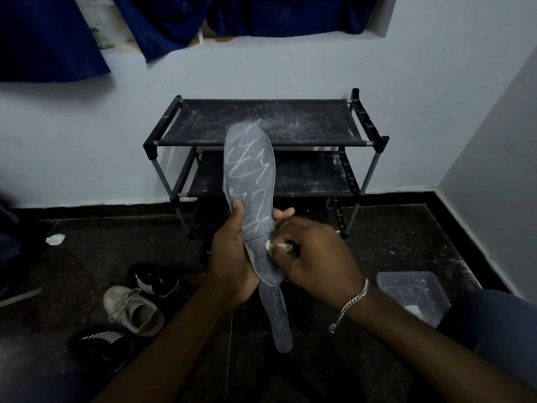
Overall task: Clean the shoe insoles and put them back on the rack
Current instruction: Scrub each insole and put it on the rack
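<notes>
Grey insole [250,170], scribbled with white lines, stands upright in front of the black rack [261,120]. The left hand [232,257] grips its lower half, fingers curled round it. The right hand [313,257] pinches a small pale object [271,245] against the insole's edge. A second insole [276,318] hangs below the hands. Shoes [136,309] lie on the floor at left.

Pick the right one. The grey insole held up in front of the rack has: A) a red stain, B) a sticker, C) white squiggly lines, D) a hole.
C: white squiggly lines run along the insole, which the left hand grips while the right hand pinches a small pale object at its edge.
</notes>
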Action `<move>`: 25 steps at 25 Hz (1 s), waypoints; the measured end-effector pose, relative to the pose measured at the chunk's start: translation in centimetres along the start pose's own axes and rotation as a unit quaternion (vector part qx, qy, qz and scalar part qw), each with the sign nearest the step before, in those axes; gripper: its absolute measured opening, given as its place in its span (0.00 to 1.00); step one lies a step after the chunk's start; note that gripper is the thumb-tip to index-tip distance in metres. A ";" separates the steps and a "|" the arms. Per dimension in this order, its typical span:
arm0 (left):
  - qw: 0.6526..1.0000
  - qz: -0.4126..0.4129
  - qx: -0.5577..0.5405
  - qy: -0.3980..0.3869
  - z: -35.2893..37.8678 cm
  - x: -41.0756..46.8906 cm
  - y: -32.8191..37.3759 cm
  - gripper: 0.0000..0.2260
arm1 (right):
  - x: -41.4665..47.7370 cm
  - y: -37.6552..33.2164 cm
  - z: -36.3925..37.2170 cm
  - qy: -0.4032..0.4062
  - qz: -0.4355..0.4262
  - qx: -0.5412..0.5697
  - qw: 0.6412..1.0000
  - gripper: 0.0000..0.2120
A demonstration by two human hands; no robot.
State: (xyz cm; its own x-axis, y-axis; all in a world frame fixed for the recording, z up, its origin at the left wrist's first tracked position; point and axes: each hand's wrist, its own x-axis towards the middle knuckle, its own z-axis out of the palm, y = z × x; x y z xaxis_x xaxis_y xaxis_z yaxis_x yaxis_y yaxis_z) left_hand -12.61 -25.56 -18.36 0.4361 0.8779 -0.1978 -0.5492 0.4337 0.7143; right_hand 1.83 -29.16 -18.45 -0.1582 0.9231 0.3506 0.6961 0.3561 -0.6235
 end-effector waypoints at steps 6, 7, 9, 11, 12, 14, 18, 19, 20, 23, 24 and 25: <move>1.000 -0.012 -0.001 0.004 0.0 -0.1 -0.4 0.31 | 0.0 -0.4 0.6 -0.010 -0.019 -0.006 1.000 0.05; 1.000 -0.010 0.006 0.005 -0.1 -0.1 -0.3 0.31 | -0.1 -0.3 0.4 -0.021 -0.019 -0.010 1.000 0.05; 1.000 -0.001 -0.005 0.003 0.0 -0.2 -0.2 0.29 | 0.2 0.4 -0.2 0.002 -0.003 -0.019 1.000 0.04; 1.000 0.006 -0.023 -0.002 0.0 -0.2 -0.2 0.29 | 0.5 0.6 -0.4 0.038 0.009 -0.019 0.999 0.04; 1.000 0.003 -0.024 0.001 0.1 -0.2 -0.2 0.30 | 0.6 0.4 -0.2 0.034 0.006 -0.013 0.999 0.04; 1.000 -0.013 -0.009 0.006 0.0 -0.1 -0.3 0.33 | 0.2 -0.2 0.4 -0.006 -0.011 -0.004 1.000 0.05; 1.000 -0.003 -0.010 -0.001 -0.1 -0.1 -0.2 0.30 | 0.3 0.4 -0.3 0.006 0.006 -0.007 1.000 0.06; 1.000 0.002 -0.018 -0.004 0.0 -0.1 -0.2 0.30 | 0.4 0.5 -0.3 0.026 0.011 -0.005 1.000 0.05; 1.000 0.003 -0.022 -0.003 0.3 -0.2 -0.2 0.30 | 0.5 0.4 -0.2 0.034 0.011 0.000 0.999 0.04; 1.000 -0.026 -0.011 0.004 0.3 -0.2 -0.2 0.32 | 0.0 -0.6 0.5 -0.006 -0.008 0.024 1.000 0.04; 1.000 -0.029 -0.006 0.001 0.2 -0.2 -0.1 0.33 | -0.1 -0.6 0.4 -0.013 -0.009 0.019 1.000 0.04; 1.000 -0.021 -0.004 0.000 0.2 -0.3 -0.1 0.32 | -0.1 -0.3 0.2 -0.008 -0.004 0.010 1.000 0.04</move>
State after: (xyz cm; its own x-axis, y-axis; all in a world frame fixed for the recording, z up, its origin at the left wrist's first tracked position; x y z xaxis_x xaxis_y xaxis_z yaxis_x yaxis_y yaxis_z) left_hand -12.54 -25.90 -18.24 0.4588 0.8589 -0.2275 -0.5358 0.4717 0.7003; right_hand 1.46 -29.34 -18.42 -0.1745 0.9222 0.3450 0.6810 0.3661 -0.6342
